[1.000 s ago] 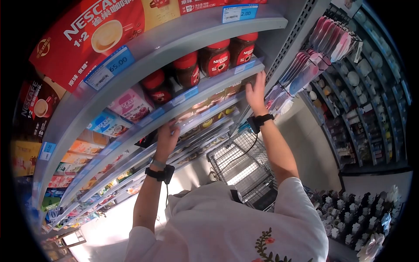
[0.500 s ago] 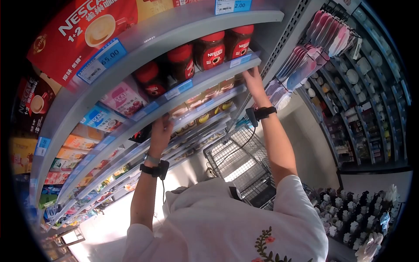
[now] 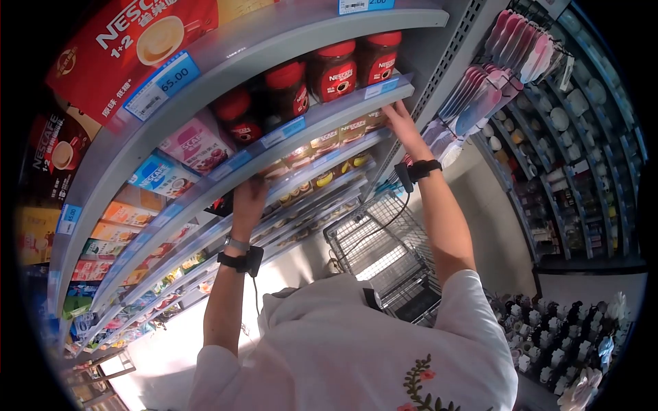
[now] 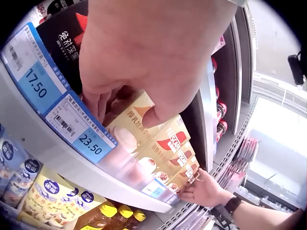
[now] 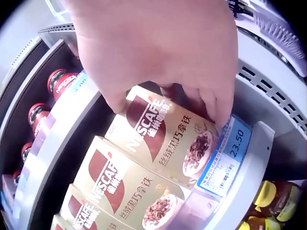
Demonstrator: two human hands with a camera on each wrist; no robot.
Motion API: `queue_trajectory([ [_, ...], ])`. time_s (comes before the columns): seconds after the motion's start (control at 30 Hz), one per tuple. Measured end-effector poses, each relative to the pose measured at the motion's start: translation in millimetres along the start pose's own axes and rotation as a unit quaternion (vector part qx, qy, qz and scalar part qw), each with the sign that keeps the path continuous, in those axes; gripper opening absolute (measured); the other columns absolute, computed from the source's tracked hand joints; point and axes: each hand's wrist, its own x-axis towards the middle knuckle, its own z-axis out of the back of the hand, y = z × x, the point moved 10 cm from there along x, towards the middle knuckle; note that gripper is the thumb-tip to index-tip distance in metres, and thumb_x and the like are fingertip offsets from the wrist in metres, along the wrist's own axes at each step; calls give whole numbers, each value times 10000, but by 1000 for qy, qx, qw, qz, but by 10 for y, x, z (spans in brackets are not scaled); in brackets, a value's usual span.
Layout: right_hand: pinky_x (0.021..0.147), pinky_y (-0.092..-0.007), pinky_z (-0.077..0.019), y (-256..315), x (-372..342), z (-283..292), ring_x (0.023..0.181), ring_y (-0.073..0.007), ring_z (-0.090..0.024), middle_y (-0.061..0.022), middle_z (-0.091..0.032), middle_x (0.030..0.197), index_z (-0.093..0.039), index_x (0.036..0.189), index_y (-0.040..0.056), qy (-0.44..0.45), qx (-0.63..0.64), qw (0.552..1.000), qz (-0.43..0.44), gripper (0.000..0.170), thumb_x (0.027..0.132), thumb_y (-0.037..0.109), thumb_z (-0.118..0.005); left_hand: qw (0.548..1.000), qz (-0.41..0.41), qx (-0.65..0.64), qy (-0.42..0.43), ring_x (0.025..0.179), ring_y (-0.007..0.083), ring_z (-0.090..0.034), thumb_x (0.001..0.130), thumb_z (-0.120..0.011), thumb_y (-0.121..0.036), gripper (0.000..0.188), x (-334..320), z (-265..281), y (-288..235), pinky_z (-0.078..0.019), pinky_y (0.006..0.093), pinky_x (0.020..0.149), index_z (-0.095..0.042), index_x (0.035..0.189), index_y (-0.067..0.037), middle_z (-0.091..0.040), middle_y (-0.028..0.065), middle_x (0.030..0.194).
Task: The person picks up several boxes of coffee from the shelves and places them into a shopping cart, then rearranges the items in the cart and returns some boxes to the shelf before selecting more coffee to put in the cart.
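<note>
Head view forward and down, from above; wrist views close in, sharing the coffee boxes [image 5: 125, 176]

Jar shelf [image 3: 330, 122]: red-lidded jars [image 3: 334, 74] stand in a row at right; a pink pack [image 3: 197, 145] and a blue pack [image 3: 163, 177] stand left of them. Box shelf [image 5: 256, 155], directly below: cream Nescafé boxes [image 5: 122, 179] stand side by side — a black box [image 4: 56, 43] stands left. Floor [image 3: 488, 209], right: shopping cart [image 3: 380, 240].
</note>
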Motion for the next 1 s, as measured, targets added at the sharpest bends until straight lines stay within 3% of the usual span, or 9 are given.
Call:
queue_trajectory([
  [0.13, 1028, -319, -411, -35, 24, -6, 1233, -162, -515, -70, -532, 1411, -381, 1520, 70, 39, -16, 997, -60, 608, 1005, 335, -566, 997, 33, -49, -40, 892, 311, -660, 931, -627, -132, 331, -37, 83, -74, -503, 405, 848, -539, 1196, 45, -671, 181, 967],
  [0.2, 1019, -329, -415, -112, 70, 51, 1223, -156, -519, -66, -538, 1405, -398, 1514, 78, 57, -36, 994, -88, 599, 1010, 365, -548, 999, 52, -9, 9, 983, 284, -698, 947, -626, -132, 577, -43, 46, -9, -539, 376, 858, -381, 1447, 19, -689, 202, 1097],
  [0.5, 1129, -350, -274, -123, -34, -46, 1346, -191, -419, -43, -466, 1493, -337, 1549, 145, 58, -38, 997, -46, 617, 1030, 453, -466, 998, 52, -36, 28, 1104, 298, -670, 964, -597, -88, 569, -100, -72, 139, -517, 379, 942, -350, 1469, -2, -664, 203, 1168],
  [0.67, 1169, -332, -247, 21, -258, -93, 1382, -176, -383, -79, -462, 1481, -262, 1562, 76, 106, 5, 994, 20, 669, 1026, 394, -506, 998, -17, -54, 4, 1123, 392, -632, 951, -590, -103, 665, -290, -24, -80, -500, 429, 928, -258, 1517, 5, -635, 267, 1209],
  [0.7, 1170, -320, -277, -13, -265, -38, 1379, -169, -398, -95, -466, 1475, -232, 1566, 43, 101, -16, 995, 17, 746, 977, 253, -639, 999, -38, -16, 10, 1142, 408, -612, 953, -578, -90, 713, -321, -24, -122, -487, 436, 946, -197, 1550, -1, -607, 278, 1262],
  [0.73, 1170, -320, -277, -80, -274, 2, 1379, -169, -398, -95, -466, 1475, -232, 1566, 43, 101, -15, 995, 16, 746, 977, 253, -639, 999, -37, -14, 11, 1142, 408, -612, 953, -578, -90, 713, -350, -30, -124, -487, 436, 946, -197, 1550, -1, -607, 278, 1262],
  [0.83, 1124, -314, -371, -170, -377, -137, 1321, -161, -475, -80, -492, 1468, -192, 1589, 51, 176, -33, 984, 16, 990, 809, -12, -799, 998, -54, -21, -18, 1132, 436, -584, 952, -568, -79, 712, -416, 1, -197, -467, 462, 950, -194, 1552, 6, -566, 292, 1305],
  [0.9, 1101, -309, -396, -141, -408, -147, 1286, -153, -505, -74, -522, 1437, -185, 1590, 49, 159, -44, 986, 38, 988, 816, -3, -797, 997, -70, 16, -32, 1087, 459, -580, 955, -563, -80, 705, -432, 25, -273, -466, 481, 928, -194, 1549, 14, -560, 304, 1290],
  [1.0, 1019, -294, -468, -34, -481, -117, 1177, -127, -582, -60, -604, 1338, -176, 1593, 41, 124, -23, 989, 81, 992, 822, 8, -799, 998, 26, -55, 0, 1084, 473, -579, 962, -555, -95, 648, -501, -48, -159, -475, 484, 911, -241, 1516, 29, -559, 319, 1264],
])
